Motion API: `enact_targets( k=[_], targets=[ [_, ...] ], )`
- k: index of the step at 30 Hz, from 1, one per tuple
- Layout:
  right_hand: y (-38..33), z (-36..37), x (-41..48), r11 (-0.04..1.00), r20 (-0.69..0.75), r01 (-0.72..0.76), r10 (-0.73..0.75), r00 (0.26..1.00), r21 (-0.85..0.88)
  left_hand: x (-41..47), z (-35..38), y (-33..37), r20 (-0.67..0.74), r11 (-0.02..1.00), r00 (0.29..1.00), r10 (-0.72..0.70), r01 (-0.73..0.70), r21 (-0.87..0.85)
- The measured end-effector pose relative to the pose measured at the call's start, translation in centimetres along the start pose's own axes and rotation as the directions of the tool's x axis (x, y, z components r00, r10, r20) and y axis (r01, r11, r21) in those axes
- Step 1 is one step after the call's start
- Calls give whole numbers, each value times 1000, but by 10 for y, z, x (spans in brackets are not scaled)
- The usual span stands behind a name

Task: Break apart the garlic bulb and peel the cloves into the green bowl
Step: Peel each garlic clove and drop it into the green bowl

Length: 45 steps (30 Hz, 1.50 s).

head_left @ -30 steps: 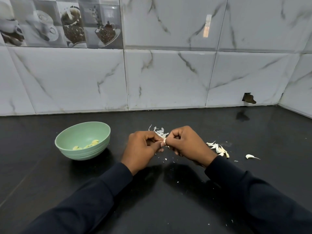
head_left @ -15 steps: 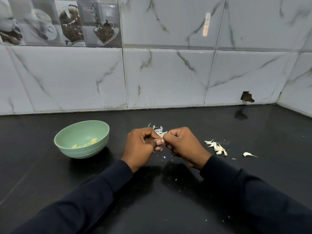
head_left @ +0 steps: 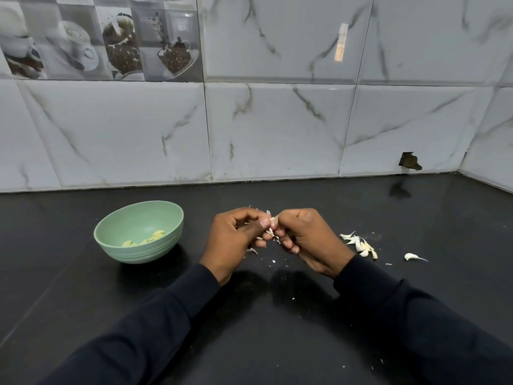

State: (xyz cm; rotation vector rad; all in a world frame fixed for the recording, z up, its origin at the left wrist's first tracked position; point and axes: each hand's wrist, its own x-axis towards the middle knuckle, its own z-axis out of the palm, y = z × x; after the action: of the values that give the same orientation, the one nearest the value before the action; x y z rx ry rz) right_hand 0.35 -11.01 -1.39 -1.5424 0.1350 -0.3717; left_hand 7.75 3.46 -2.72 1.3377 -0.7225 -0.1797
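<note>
Peeling garlic over a black counter [head_left: 277, 329]
The left hand [head_left: 236, 240] and right hand [head_left: 308, 240] pinch one clove [head_left: 273, 220]; peeled cloves [head_left: 155, 236] lie in the green bowl [head_left: 138, 251], loose pieces [head_left: 361, 244] at right.

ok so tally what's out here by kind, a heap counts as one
green bowl: 1
hands: 2, left hand and right hand
garlic clove pinched between them: 1
lone clove far right: 1
heap of garlic pieces: 1
batch of peeled cloves in the bowl: 1
total: 7
</note>
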Motion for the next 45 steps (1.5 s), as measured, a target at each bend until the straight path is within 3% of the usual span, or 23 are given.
enact_targets(
  k=[8,18,21,26,32,38,41,45],
  targets=[
    [1,-2,2,1000,9,26,-26,1000,-6,-1,-2,-7,36,997,996,-77,77,7],
    [1,-4,2,995,-3,83,-83,997,-63,-3,0,-2,26,976,998,62,-66,207],
    [3,-3,1,984,-13,114,-117,993,-140,-3,3,-1,-7,973,1000,19,-17,231],
    [3,0,-1,966,11,155,-156,988,-206,-1,5,3,-66,986,984,-166,164,-39],
    [-2,0,-5,942,55,181,-172,984,-283,1,3,6,-45,917,953,-299,274,-290],
    [-4,-11,-3,788,59,137,-128,990,-600,4,-6,9,-74,874,932,-354,302,-382],
    [-3,-17,-1,741,53,57,-28,998,-670,6,-13,8,-52,874,924,-378,337,-350],
    [-1,-22,0,605,116,132,-65,991,-785,3,-11,6,-1,893,924,-382,369,-259]
  ],
)
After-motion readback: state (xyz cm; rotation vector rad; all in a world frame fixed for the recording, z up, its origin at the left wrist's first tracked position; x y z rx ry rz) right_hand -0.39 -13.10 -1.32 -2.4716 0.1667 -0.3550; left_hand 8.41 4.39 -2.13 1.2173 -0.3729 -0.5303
